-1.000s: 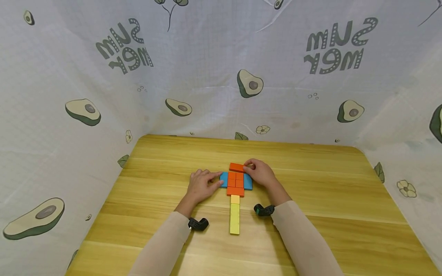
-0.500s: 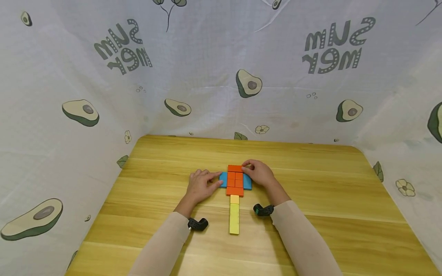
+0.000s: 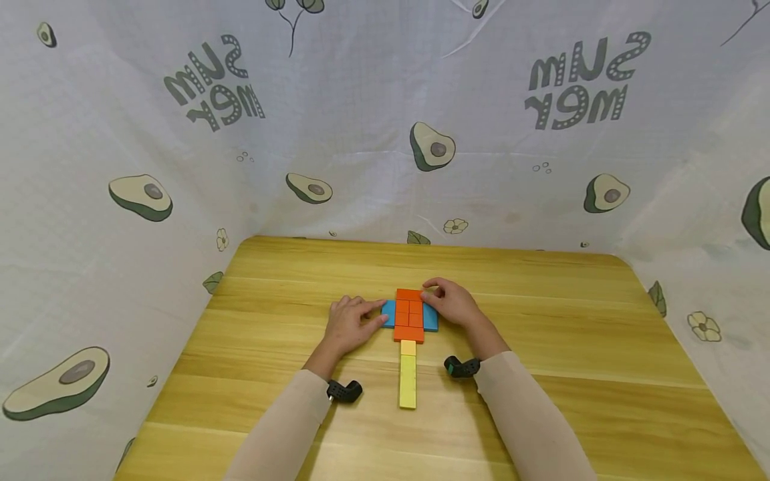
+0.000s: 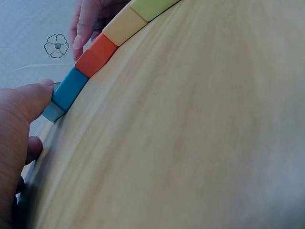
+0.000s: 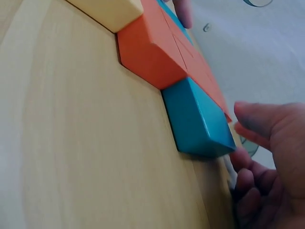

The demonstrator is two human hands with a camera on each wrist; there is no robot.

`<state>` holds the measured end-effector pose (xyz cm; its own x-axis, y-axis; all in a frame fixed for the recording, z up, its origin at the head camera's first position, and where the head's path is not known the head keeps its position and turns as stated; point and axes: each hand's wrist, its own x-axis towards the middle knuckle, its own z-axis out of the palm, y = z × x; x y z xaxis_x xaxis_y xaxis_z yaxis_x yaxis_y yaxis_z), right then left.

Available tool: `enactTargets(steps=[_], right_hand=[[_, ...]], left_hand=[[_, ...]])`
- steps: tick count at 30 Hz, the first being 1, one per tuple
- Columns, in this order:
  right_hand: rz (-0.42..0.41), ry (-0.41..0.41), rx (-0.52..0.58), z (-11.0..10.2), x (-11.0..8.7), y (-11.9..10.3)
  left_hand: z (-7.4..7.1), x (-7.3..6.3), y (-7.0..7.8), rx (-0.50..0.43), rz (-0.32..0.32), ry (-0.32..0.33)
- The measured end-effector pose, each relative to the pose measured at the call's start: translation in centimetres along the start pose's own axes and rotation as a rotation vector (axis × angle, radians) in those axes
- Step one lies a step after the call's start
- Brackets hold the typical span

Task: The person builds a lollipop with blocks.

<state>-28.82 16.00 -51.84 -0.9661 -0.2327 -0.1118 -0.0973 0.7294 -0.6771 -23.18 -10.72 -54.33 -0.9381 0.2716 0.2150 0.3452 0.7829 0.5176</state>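
Note:
Wooden building blocks lie together on the table. A long orange block (image 3: 409,294) is at the far end, against several small orange blocks (image 3: 402,307). Another long orange block (image 3: 409,334) lies at their near side. A blue block (image 3: 388,314) flanks them on the left and another blue block (image 3: 430,318) on the right. My left hand (image 3: 349,324) touches the left blue block with straight thumb and index finger. My right hand (image 3: 454,304) is at the right end of the far orange block, thumb (image 5: 248,114) beside its end; the right wrist view shows no pinch.
A small pale-yellow block (image 3: 408,348) and a long yellow-green block (image 3: 408,381) run in line towards me. Wood-grain table (image 3: 271,321) surrounds the blocks. A white cloth (image 3: 361,100) printed with avocados hangs behind and at both sides.
The far orange block has moved left and nearer, straightening against the small orange blocks, with my right hand at its end. My left hand has stayed at the left blue block.

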Motion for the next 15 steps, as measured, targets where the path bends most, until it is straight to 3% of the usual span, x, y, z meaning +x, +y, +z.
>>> enactTargets(steps=[7,15], right_hand=[[-0.049,-0.041,0.12,-0.39,-0.5,0.71],[-0.034,0.02,0.017,0.29,-0.56,0.0]], left_hand=[[0.01,-0.11,-0.05,0.005,0.009,0.023],[0.08,-0.01,0.1,0.005,0.019,0.027]])
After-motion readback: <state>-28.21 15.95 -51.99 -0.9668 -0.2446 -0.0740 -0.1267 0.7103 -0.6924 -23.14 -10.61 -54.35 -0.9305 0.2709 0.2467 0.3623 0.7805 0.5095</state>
